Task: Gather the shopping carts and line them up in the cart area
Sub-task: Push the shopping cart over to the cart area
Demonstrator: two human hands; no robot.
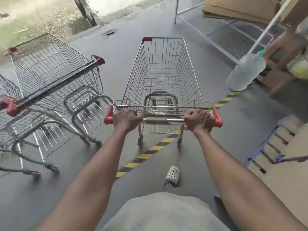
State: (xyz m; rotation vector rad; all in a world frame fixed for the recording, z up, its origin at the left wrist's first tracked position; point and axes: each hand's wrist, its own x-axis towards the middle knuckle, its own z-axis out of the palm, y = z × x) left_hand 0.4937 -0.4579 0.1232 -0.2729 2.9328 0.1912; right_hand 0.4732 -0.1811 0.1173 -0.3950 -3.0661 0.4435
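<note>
The floor (pixel 83 189) is smooth dark grey with a dull sheen, and a line of yellow-and-black striped tape (pixel 146 154) runs across it on a slant, from lower left toward upper right. An empty wire shopping cart (pixel 133 75) stands straight ahead, its rear wheels on or just beside that tape. Both hands are clamped on its handle bar (pixel 163 120): the left hand (pixel 127 118) curls round the bar near the left red end cap, the right hand (pixel 199 120) near the right one. To the left a second cart (pixel 55 72) stands at an angle, close beside the held one, and a third cart (pixel 10 124) is partly in view at the left edge, nested against the second. A round drain cover (pixel 109 32) sits in the floor further ahead. On the right are a large clear water jug (pixel 245 72), stacked cardboard boxes (pixel 241 7) and flattened cardboard (pixel 283 172) on the ground. A pale perforated shoe (pixel 172 175) steps forward below the cart
</note>
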